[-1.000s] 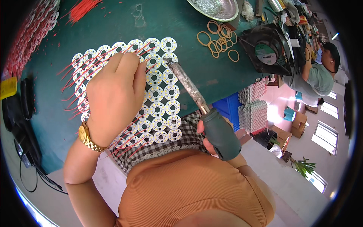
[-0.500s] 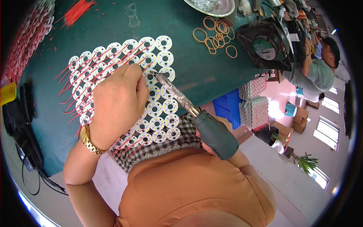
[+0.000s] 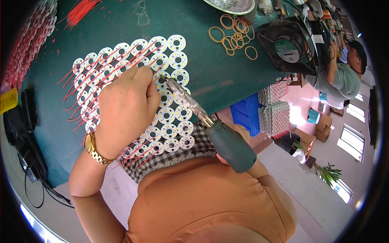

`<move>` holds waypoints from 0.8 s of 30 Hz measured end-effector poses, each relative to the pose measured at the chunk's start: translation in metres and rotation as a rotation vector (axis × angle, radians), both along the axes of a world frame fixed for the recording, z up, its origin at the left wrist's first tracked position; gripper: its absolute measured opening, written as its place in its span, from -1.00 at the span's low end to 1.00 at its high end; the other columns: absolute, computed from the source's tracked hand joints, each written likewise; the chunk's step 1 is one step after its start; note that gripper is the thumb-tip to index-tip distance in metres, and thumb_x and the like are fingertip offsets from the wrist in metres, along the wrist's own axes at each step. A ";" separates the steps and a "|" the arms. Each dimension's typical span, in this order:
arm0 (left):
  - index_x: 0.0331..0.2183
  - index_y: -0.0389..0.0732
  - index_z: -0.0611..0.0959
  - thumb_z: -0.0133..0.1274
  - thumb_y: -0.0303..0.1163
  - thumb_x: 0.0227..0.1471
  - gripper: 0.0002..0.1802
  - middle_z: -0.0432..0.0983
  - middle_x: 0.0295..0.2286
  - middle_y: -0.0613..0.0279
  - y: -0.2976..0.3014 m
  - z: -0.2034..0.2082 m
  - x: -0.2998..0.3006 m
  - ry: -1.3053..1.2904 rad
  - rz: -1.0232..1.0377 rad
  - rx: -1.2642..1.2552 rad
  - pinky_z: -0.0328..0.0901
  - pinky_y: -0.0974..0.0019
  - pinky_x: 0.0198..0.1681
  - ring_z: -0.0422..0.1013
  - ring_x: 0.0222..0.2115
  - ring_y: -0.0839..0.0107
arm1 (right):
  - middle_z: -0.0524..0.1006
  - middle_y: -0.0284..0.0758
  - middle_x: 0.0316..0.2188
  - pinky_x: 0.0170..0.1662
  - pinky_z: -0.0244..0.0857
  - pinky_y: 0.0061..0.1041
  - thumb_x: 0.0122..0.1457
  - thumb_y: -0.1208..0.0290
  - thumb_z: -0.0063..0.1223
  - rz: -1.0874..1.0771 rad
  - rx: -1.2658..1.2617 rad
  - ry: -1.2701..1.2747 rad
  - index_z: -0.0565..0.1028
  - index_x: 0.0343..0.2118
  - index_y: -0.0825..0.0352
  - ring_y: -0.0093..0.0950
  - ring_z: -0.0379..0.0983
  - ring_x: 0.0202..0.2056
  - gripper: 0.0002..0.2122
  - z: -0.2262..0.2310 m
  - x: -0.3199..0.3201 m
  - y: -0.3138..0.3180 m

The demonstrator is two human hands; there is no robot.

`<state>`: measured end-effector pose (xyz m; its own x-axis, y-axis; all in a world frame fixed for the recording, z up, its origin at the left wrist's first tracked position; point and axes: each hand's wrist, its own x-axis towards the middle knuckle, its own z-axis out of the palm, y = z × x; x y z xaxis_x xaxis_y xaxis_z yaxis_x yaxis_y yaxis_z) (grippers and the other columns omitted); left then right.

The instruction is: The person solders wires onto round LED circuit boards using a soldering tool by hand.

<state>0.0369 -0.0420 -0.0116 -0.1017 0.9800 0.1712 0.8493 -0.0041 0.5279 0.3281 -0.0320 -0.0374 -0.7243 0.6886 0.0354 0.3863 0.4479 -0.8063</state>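
A sheet of round white LED boards (image 3: 166,115) lies in rows on the green table, with red wires (image 3: 87,71) running from many of the boards toward the left. My left hand (image 3: 129,101), wearing a gold watch (image 3: 94,150), rests over the middle of the sheet. Its fingers are pinched at a red wire beside one board; the fingertips are partly hidden. My right hand (image 3: 221,159) grips the dark green handle of a soldering iron (image 3: 188,99) and is mostly covered by it. The iron's tip meets a board just right of my left fingers.
Tan rubber rings (image 3: 237,34), a black fan (image 3: 288,46) and a metal bowl (image 3: 233,7) stand at the far right. Loose red wires (image 3: 82,11) and a heap of wired boards (image 3: 32,44) lie far left. Black cables (image 3: 42,184) hang at left. Another person (image 3: 342,75) sits right.
The whole view has shifted very slightly. Both hands and the soldering iron keep nearly the same place over the boards.
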 end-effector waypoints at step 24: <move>-0.53 -0.25 0.47 0.06 -0.59 -0.13 -0.91 0.40 -0.61 0.13 -0.001 -0.002 -0.001 -0.046 0.001 0.054 0.21 0.22 -0.60 0.36 -0.67 0.22 | 0.55 -0.27 -0.54 -0.50 0.35 -0.41 -0.19 0.36 0.33 0.084 0.181 -0.074 0.51 -0.33 0.36 -0.30 0.49 -0.57 -0.67 -0.003 -0.005 0.006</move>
